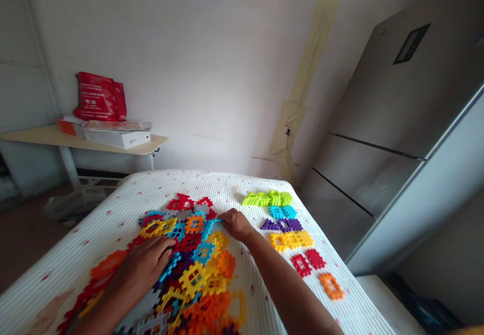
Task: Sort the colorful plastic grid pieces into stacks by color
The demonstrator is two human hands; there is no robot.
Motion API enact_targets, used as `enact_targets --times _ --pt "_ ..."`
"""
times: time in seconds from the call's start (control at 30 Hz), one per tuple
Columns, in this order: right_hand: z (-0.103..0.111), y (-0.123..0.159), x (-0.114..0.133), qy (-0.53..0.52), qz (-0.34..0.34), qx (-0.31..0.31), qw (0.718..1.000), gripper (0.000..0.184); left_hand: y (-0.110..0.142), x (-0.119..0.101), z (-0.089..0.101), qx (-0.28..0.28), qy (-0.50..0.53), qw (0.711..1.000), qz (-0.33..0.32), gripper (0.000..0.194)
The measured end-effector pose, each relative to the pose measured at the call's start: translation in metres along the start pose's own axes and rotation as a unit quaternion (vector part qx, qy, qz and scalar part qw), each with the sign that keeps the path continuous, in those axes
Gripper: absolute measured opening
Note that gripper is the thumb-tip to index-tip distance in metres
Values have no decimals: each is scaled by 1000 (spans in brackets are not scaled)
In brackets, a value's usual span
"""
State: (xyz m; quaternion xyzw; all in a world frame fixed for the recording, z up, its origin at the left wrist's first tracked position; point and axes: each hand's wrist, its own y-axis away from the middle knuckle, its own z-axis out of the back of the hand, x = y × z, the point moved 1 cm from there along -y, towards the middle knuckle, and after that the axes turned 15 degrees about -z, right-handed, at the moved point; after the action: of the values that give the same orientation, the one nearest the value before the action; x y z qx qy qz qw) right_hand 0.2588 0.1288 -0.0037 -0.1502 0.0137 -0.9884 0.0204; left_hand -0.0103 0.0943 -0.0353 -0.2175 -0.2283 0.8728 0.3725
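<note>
A heap of colourful plastic interlocking tiles (194, 277) with notched edges spreads over the left and middle of the covered table. My right hand (236, 224) is closed at the heap's right side, its fingers pinching the end of a light blue tile (210, 227). On the heap's left side rests my left hand (145, 259), fingers reaching forward with the tips by a red tile (189, 242); nothing shows gripped in it. Beside the right hand lie tiles grouped by colour: lime green (266, 199), blue (283, 212), purple (283, 224), yellow (292, 240), red (308, 262) and one orange (331, 285).
The table wears a white ribbed cloth (147, 186) with small red marks. A tall grey refrigerator (378, 128) stands close on the right. Behind left, a side table (41, 137) bears a red bag (99, 98) and a white box (117, 137). A wall lies ahead.
</note>
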Motion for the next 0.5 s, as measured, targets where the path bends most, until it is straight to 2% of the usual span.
enact_targets --times 0.13,0.23,0.3,0.4,0.5 --pt "5 6 -11 -73 -15 -13 997 31 -1 -1 1 12 0 1000 -2 29" --pt "12 16 -20 -171 -17 56 983 43 -2 -1 2 14 2 1000 -3 29" --pt "18 24 -24 -191 -21 117 974 45 -3 -1 3 12 4 1000 -4 28" --pt "28 33 -26 -112 -40 129 985 44 -4 0 5 8 12 1000 6 29" --pt "33 35 -23 30 -83 55 995 47 -7 1 10 5 8 1000 23 33"
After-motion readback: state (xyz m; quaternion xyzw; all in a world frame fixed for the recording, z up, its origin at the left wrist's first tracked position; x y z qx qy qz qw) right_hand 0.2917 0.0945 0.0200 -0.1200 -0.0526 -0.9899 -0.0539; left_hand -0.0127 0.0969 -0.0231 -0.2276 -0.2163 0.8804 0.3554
